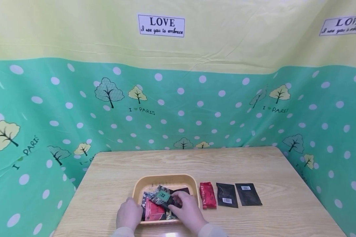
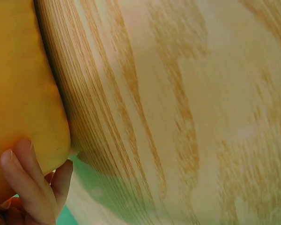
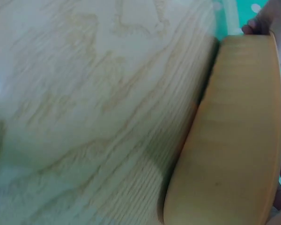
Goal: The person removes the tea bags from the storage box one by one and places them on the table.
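Observation:
A yellow plastic tray [image 1: 178, 179] holds several flat packets. My left hand [image 1: 128, 213] grips its left rim near the front corner; the left wrist view shows the fingers [image 2: 25, 178] against the outer wall. Inside the tray, my right hand [image 1: 188, 210] pinches the right end of a dark packet with a green label [image 1: 163, 196]. This packet lies tilted over a red-and-black packet [image 1: 154, 210] and other dark ones, partly hidden by the hand. In the right wrist view the tray's wall [image 3: 229, 131] covers most of the right hand.
Right of the tray, a red packet [image 1: 208, 195] and two black packets with white barcode labels, one nearer [image 1: 227, 194] and one farther right [image 1: 248, 195], lie in a row on the wooden table [image 1: 121, 168]. A green patterned cloth [image 1: 181, 105] hangs around the table.

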`<state>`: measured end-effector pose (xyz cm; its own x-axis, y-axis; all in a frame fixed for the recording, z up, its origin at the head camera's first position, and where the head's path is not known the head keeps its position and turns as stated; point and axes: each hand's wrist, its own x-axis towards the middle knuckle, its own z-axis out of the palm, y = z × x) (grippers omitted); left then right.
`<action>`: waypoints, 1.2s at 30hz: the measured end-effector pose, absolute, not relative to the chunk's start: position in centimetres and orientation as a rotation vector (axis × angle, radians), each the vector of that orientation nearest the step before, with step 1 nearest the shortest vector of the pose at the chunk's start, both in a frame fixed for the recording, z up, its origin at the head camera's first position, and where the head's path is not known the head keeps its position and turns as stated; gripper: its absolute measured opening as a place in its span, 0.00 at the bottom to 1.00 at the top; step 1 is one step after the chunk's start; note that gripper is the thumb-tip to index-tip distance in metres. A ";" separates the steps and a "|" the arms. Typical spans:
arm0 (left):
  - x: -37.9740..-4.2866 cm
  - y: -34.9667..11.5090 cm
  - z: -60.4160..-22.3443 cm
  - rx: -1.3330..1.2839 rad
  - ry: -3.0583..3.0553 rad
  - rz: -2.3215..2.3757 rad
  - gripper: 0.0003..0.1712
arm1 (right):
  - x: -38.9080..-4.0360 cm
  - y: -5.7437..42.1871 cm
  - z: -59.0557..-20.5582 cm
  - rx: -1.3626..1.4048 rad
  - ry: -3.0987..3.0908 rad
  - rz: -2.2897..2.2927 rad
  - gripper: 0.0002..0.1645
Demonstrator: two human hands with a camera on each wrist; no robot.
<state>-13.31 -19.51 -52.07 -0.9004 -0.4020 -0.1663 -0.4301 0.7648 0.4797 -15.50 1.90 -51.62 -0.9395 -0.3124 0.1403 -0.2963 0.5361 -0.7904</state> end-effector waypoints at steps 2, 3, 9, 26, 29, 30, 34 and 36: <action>-13.4 -19.5 -52.1 -0.688 2.898 0.813 0.17 | -15.4 1.6 -51.8 -0.540 2.808 -1.299 0.19; -13.4 -19.4 -52.1 -0.689 2.898 0.811 0.17 | -15.4 1.4 -51.8 -0.537 2.841 -1.249 0.19; -13.4 -19.4 -52.2 -0.686 2.918 0.808 0.15 | -15.6 0.6 -52.1 -0.535 2.949 -1.046 0.24; -13.5 -19.6 -52.1 -0.674 2.877 0.817 0.20 | -15.7 -0.3 -52.6 -0.564 2.997 -0.758 0.35; -13.5 -19.5 -52.1 -0.673 2.876 0.815 0.20 | -15.6 -0.4 -52.7 -0.559 3.006 -0.730 0.35; -13.5 -19.5 -52.1 -0.672 2.877 0.815 0.20 | -15.7 -0.4 -52.7 -0.553 3.010 -0.718 0.35; -13.5 -19.6 -52.2 -0.666 2.888 0.814 0.20 | -15.7 -0.5 -52.8 -0.538 3.026 -0.670 0.34; -13.5 -19.6 -52.3 -0.661 2.896 0.815 0.19 | -15.7 -0.6 -52.8 -0.539 3.040 -0.637 0.33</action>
<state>-13.47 -19.63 -52.32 -0.9060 -0.3872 -0.1708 -0.4195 0.7680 0.4839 -15.71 -0.58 -52.77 -0.9414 -0.3277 0.0796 -0.3321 0.8597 -0.3881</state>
